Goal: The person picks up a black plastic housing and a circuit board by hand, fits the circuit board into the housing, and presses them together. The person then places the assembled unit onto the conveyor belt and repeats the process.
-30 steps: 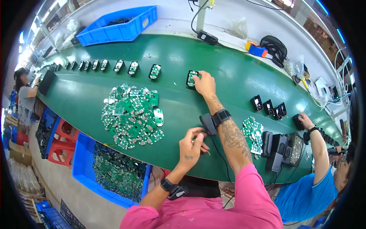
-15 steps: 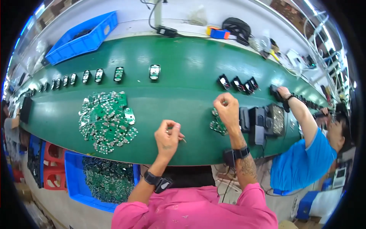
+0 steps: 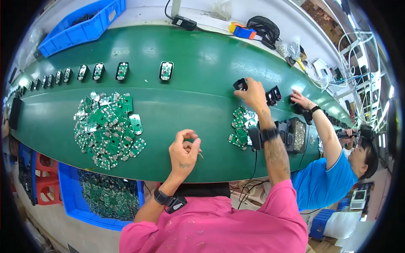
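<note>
My right hand (image 3: 254, 95) reaches over the far right of the green bench and grips a small open black plastic case (image 3: 240, 84). Beside it stand other black cases (image 3: 273, 96), with wires showing inside. My left hand (image 3: 184, 152) hovers above the bench near its front edge, fingers curled inward; a thin pale sliver shows by its fingertips, too small to name. Below my right wrist lies a small pile of green circuit boards (image 3: 240, 134). A larger heap of circuit boards (image 3: 107, 126) spreads to the left of my left hand.
A row of black cases with boards in them (image 3: 122, 71) runs leftward along the green bench (image 3: 181, 109). A co-worker in blue (image 3: 325, 181) reaches in from the right. Blue bins stand at the back left (image 3: 80, 36) and below the front edge (image 3: 69, 189).
My right hand has moved forward from over the small board pile to the black case and taken hold of it. My left hand stays nearly in place. The whole view has shifted slightly.
</note>
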`<state>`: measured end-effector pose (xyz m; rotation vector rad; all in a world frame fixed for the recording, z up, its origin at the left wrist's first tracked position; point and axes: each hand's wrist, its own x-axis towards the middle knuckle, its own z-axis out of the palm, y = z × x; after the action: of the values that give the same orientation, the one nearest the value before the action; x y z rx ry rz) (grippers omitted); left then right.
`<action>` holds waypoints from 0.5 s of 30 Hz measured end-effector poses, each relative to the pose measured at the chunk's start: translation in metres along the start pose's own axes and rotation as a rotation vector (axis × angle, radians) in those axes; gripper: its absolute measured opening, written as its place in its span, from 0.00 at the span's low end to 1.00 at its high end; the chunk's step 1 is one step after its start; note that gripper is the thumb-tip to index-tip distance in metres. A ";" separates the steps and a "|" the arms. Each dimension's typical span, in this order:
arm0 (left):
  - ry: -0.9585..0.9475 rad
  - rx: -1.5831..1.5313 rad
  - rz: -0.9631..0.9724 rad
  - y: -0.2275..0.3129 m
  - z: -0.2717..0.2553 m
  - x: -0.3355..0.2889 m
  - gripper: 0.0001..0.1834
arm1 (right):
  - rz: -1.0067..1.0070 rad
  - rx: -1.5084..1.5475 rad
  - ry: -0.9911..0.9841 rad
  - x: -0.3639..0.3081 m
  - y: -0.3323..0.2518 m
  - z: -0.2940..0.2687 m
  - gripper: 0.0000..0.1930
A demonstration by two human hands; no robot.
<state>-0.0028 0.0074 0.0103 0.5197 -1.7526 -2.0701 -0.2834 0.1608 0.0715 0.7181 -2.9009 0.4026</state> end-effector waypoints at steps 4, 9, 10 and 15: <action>0.003 0.206 0.211 0.017 0.006 -0.003 0.32 | -0.110 0.394 -0.075 -0.095 -0.085 -0.014 0.35; -0.052 0.460 0.566 -0.005 0.000 0.000 0.43 | -0.295 0.549 -0.220 -0.169 -0.124 -0.006 0.16; -0.072 0.454 0.552 -0.004 0.001 -0.001 0.43 | -0.320 0.551 -0.204 -0.174 -0.121 -0.007 0.15; -0.173 0.376 0.539 -0.004 0.000 -0.005 0.40 | -0.330 0.666 -0.229 -0.176 -0.108 -0.013 0.13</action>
<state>0.0011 0.0099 0.0065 -0.0479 -2.1077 -1.4565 -0.0768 0.1496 0.0759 1.3799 -2.7425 1.3428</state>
